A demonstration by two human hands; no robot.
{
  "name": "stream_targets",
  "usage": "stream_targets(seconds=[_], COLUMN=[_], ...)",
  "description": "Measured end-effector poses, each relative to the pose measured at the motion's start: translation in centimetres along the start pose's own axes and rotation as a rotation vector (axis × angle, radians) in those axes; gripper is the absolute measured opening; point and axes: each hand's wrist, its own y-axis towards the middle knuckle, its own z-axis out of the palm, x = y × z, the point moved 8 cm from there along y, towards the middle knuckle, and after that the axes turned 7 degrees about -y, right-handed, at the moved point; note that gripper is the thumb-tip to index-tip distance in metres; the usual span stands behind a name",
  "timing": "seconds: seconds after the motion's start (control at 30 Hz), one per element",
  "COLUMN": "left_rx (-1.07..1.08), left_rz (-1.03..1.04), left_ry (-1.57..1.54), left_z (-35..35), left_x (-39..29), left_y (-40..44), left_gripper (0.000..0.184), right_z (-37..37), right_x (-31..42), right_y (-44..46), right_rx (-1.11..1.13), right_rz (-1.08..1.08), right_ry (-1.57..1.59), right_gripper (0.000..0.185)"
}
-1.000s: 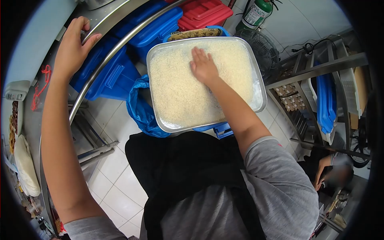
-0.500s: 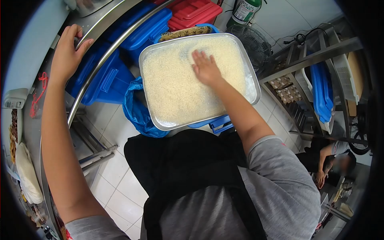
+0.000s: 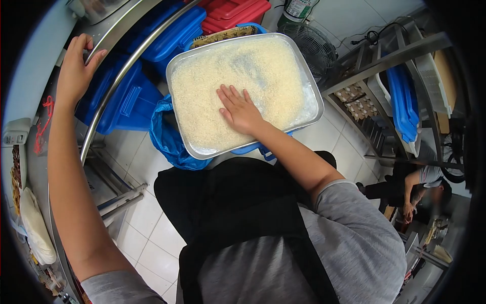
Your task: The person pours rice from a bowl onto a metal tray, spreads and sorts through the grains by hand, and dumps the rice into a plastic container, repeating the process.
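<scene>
A large metal tray [image 3: 169, 83] in front of me holds a spread layer of pale, cream-coloured crumbs [image 3: 200, 76]. My right hand [image 3: 240, 111] lies flat on the crumbs with its fingers stretched, left of the tray's middle. Behind it, near the far side, a thin patch lets the grey tray bottom show through. My left hand [image 3: 77, 68] rests at the edge of the steel counter [image 3: 114, 33], its fingers slightly bent and the thumb apart, holding nothing. Under the tray is a blue container, mostly hidden.
Blue lidded bins [image 3: 121, 101] and a red bin [image 3: 235, 15] stand beyond the tray. A blue plastic bag [image 3: 169, 137] hangs at its left. Right of it are a fan [image 3: 309, 48] and a rack [image 3: 395, 71] with egg trays [image 3: 357, 104]. Another person [image 3: 410, 195] crouches far right.
My right hand has swept toward me and left across the crumbs, and the bare patch behind it is larger. My left hand stays at the counter edge. The view has shifted slightly.
</scene>
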Motion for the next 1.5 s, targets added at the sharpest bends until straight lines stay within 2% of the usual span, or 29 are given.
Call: stream_targets(seconds=[0.07,0.13,0.2,0.4,0.6,0.67,0.7,0.77,0.8,0.87,0.9,0.97,1.1,1.17,1.4,1.5], left_rx=[0.009,0.022,0.021,0.024,0.036,0.039,0.037,0.041,0.034,0.033,0.040,0.057,0.045,0.022,0.057,0.033], left_rz=[-0.017,-0.039,-0.040,-0.057,-0.070,-0.070,-0.076,-0.063,-0.053,-0.055,-0.055,-0.084,-0.063,-0.018,-0.063,-0.036], left_ry=[0.006,0.011,0.004,-0.015,0.002,0.003,0.005,0.001,0.001,0.008,0.020,0.042,0.038,0.026,0.053,0.061], left_z=[0.1,0.1,0.1,0.1,0.3,0.4,0.3,0.5,0.4,0.5,0.5,0.6,0.7,0.6,0.8,0.6], left_x=[0.2,0.4,0.4,0.5,0.8,0.8,0.9,1.2,1.2,1.3,1.3,1.7,1.6,1.7,2.1,1.9], left_y=[0.0,-0.1,0.0,0.0,0.0,0.0,0.0,0.1,0.1,0.0,0.1,0.0,0.0,0.0,0.0,0.0], left_gripper=[0.033,0.033,0.033,0.035,0.035,0.035,0.035,0.035,0.035,0.036,0.036,0.037,0.037,0.036,0.037,0.037], right_z=[-1.2,-2.6,-2.5,-4.6,-2.1,-3.3,-3.8,-5.6,-5.8,-5.1,-5.0,-5.1,-4.7,-5.7,-5.3,-5.8], right_x=[-1.2,-5.0,-8.6,-14.6,-11.2,-10.2,-9.8,-8.2,-8.2,-8.4,-8.4,-7.8,-7.1,-7.6,-6.7,-6.9], right_y=[-0.5,-1.1,-2.5,-5.1,-4.1,-3.8,-3.8,-4.1,-4.4,-5.0,-5.3,-6.0,-6.4,-6.3,-6.5,-6.6], right_rx=[-0.002,-0.076,-0.064,-0.119,-0.101,-0.238,-0.231,-0.289,-0.282,-0.149,-0.144,-0.165,-0.184,-0.277,-0.217,-0.254], right_rz=[0.023,0.153,0.178,0.317,0.273,0.240,0.245,0.126,0.130,0.126,0.125,0.094,0.037,0.108,0.045,0.099], right_ry=[-0.045,-0.191,-0.298,-0.305,-0.272,-0.225,-0.219,-0.060,-0.056,0.040,0.042,0.123,0.070,0.014,0.031,-0.021], right_gripper=[0.060,0.059,0.058,0.058,0.059,0.057,0.057,0.042,0.042,0.024,0.024,0.012,0.015,0.016,0.013,0.011])
